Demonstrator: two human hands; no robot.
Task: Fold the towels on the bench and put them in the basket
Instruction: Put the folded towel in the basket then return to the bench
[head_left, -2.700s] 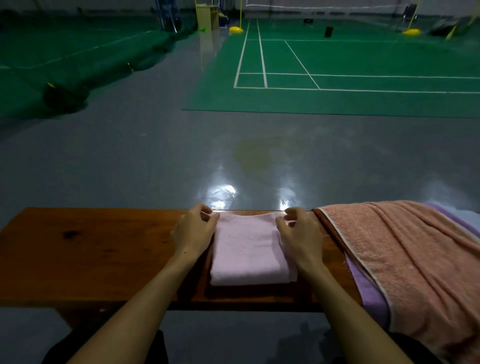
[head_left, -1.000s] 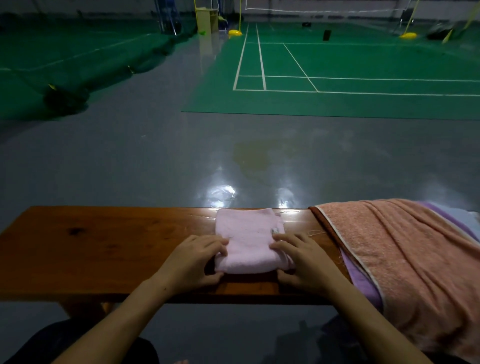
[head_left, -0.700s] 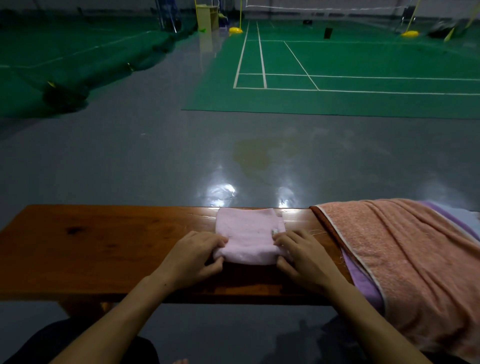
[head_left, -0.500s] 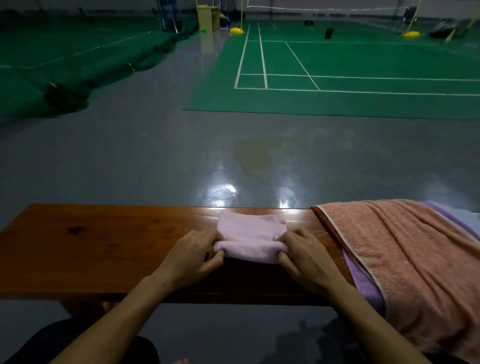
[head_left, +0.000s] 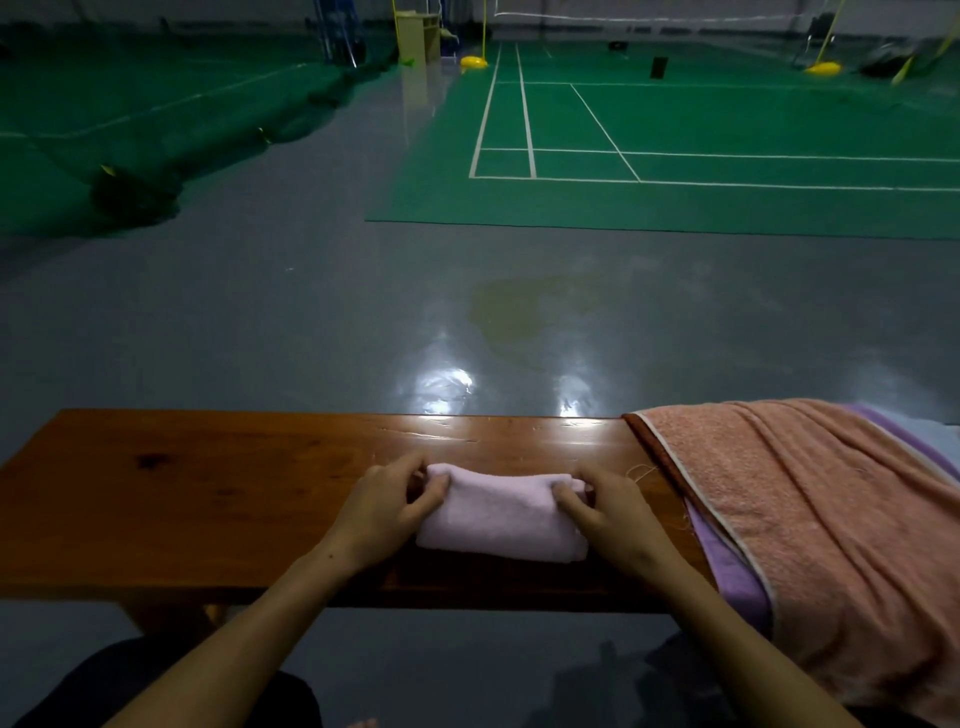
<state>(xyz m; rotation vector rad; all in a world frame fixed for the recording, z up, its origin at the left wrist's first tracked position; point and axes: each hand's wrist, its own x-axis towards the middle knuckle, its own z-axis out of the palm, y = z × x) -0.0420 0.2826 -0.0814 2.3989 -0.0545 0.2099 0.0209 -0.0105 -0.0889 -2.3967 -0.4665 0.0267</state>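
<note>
A small pink towel (head_left: 501, 512), folded into a short thick bundle, lies on the wooden bench (head_left: 208, 493) in front of me. My left hand (head_left: 387, 506) grips its left end, thumb over the top layer. At its right end my right hand (head_left: 610, 514) grips the fold the same way. An orange towel (head_left: 810, 519) lies spread over the bench's right part, on top of a purple towel (head_left: 727, 566). No basket is in view.
Beyond the bench stretches a glossy grey floor (head_left: 363, 312), then a green badminton court (head_left: 675, 156) with white lines. A dark green net heap (head_left: 135, 192) lies at the far left. The bench's left half is bare wood.
The flat pink towel was folded over from its near edge toward the far side. It is now a shorter, thicker bundle, and both hands have moved up with the fold.
</note>
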